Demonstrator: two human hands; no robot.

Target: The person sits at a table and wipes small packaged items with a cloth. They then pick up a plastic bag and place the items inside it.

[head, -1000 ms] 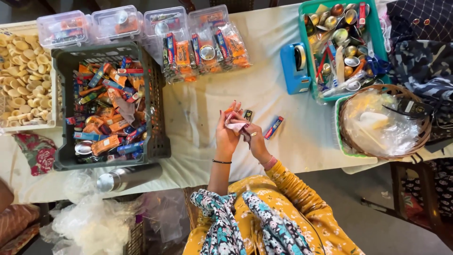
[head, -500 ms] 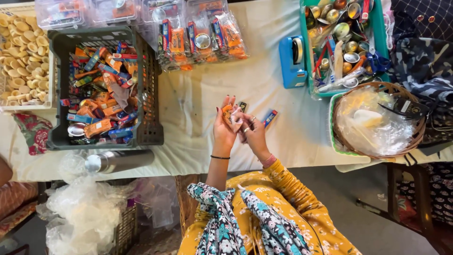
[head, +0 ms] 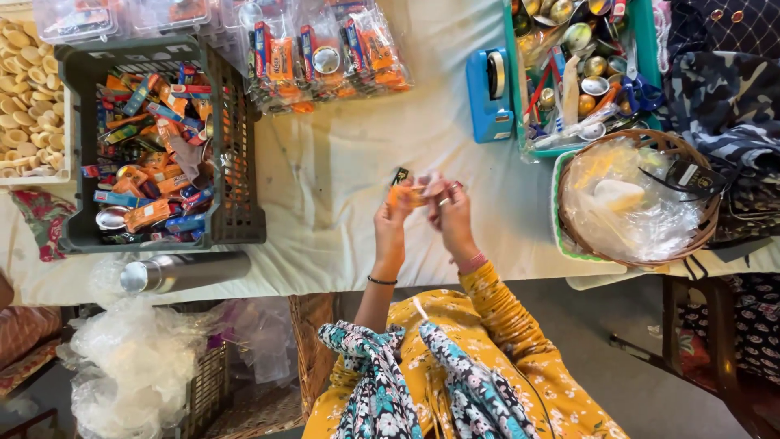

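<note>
Both my hands are raised together over the white cloth-covered table (head: 341, 187). My left hand (head: 392, 221) pinches a small orange packet (head: 405, 195) at its left end. My right hand (head: 450, 213) grips the same packet from the right, fingers curled over clear wrapping. A small dark item (head: 400, 175) lies on the cloth just behind my left fingers. The blue and red item seen earlier beside my right hand is hidden behind it.
A dark crate (head: 236, 171) of colourful packets stands at left, clear filled bags (head: 325, 57) behind it. A blue tape dispenser (head: 490, 93), a green tray (head: 512, 89) of small tins, a wicker basket (head: 691, 236) with plastic, a steel flask (head: 187, 271) surround the hands.
The view has shifted, so the table items sit higher in frame. My hands stay joined on the small packet, and the orange piece now shows between my fingers.
</note>
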